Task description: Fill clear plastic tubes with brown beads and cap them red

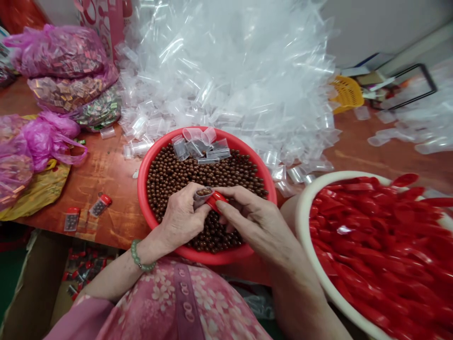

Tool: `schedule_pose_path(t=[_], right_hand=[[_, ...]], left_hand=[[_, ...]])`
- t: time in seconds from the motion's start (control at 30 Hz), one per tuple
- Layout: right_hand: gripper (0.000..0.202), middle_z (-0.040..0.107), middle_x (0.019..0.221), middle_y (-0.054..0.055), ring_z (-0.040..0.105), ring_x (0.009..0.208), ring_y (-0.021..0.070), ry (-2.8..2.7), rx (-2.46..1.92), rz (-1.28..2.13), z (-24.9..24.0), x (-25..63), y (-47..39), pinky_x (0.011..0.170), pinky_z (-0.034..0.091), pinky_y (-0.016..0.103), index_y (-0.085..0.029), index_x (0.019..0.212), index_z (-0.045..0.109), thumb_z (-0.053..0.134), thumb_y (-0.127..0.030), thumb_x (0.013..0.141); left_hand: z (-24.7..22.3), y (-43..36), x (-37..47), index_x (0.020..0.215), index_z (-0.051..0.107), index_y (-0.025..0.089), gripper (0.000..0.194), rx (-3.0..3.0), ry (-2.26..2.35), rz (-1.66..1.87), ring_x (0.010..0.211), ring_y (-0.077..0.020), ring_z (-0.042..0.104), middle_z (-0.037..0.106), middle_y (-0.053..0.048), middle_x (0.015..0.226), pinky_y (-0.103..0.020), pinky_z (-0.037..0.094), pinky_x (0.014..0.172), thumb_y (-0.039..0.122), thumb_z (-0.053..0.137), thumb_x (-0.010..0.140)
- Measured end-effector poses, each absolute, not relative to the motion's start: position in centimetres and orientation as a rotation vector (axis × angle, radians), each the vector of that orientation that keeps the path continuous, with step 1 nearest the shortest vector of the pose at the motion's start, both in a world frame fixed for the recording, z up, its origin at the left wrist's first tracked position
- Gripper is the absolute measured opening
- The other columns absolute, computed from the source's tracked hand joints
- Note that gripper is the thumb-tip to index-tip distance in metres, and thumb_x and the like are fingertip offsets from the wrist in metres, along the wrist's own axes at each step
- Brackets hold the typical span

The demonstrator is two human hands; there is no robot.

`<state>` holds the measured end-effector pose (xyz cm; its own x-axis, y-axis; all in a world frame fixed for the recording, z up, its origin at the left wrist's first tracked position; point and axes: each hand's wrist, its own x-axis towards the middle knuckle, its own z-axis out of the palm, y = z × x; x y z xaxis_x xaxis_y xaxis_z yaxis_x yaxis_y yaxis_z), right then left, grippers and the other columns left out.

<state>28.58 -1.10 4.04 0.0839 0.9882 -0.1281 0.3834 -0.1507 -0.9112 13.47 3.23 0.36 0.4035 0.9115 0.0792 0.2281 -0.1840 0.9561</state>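
Note:
My left hand (184,215) is closed around a small clear tube (202,194) with brown balls inside. Between the thumb and fingers of my right hand (253,217) is a red cap (216,200), held against the tube's end. Both hands are over a red basin (143,189) full of brown balls (212,174). Several clear tubes (219,150) lie on the balls at the basin's far side. Two red-capped tubes, one upright to the eye (71,220) and one slanted (100,205), rest on the table left of the basin.
Behind the basin rises a big heap of clear tubes (226,61). A cream tub (304,222) of red caps (382,245) stands at right. Pink bags (67,52) are piled at left. Below the table edge, a cardboard box (38,278) holds capped tubes. A yellow basket (347,94) sits behind.

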Motion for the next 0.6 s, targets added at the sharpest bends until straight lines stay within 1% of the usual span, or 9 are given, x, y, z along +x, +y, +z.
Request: schedule_pose_path(t=[0.07,0.23,0.43,0.5,0.6], right_hand=[[0.029,0.064,0.083,0.002,0.058,0.061,0.0105,-1.377,-1.620,1.115,3.7,28.7,-1.2,0.050,0.048,0.022,-0.022,0.109,0.070,0.062,-0.039,0.087],[0.028,0.066,0.077,0.000,0.060,0.059,0.0099,-1.295,-1.543,1.201,2.9,28.8,-1.1,0.055,0.053,0.023,-0.022,0.105,0.072,0.069,-0.038,0.082],[0.024,0.063,0.068,-0.001,0.056,0.052,0.0094,-1.133,-1.506,1.242,2.2,28.3,-1.0,0.045,0.052,0.021,-0.020,0.092,0.076,0.074,-0.038,0.076],[0.024,0.064,0.068,-0.001,0.058,0.051,0.0089,-1.016,-1.462,1.312,1.7,28.5,-1.1,0.045,0.052,0.021,-0.020,0.090,0.076,0.078,-0.037,0.072],[0.027,0.068,0.068,-0.001,0.061,0.048,0.0091,-0.789,-1.362,1.479,0.9,28.9,-1.3,0.042,0.052,0.019,-0.020,0.083,0.076,0.085,-0.035,0.063]], left_hand=[[0.4,3.2,13.5,0.089,0.059,0.017,0.013,1.654,1.021,0.849,0.073,-0.0132,0.059,0.064,0.000,0.080,-0.025,0.045,0.071,0.010,0.058,0.078],[0.2,3.3,13.3,0.090,0.058,0.017,0.013,1.628,0.999,0.810,0.075,-0.0132,0.059,0.064,0.000,0.082,-0.025,0.045,0.072,0.011,0.058,0.078],[-0.1,3.5,13.1,0.092,0.057,0.017,0.017,1.636,0.950,0.734,0.078,-0.0139,0.059,0.063,-0.001,0.085,-0.026,0.045,0.073,0.010,0.059,0.077],[0.0,3.6,13.0,0.094,0.057,0.017,0.017,1.632,0.932,0.734,0.078,-0.0138,0.059,0.063,-0.001,0.085,-0.026,0.046,0.074,0.011,0.059,0.078],[0.1,3.5,13.0,0.093,0.058,0.016,0.014,1.653,0.885,0.721,0.078,-0.0136,0.059,0.063,-0.001,0.085,-0.027,0.045,0.074,0.014,0.060,0.079]])
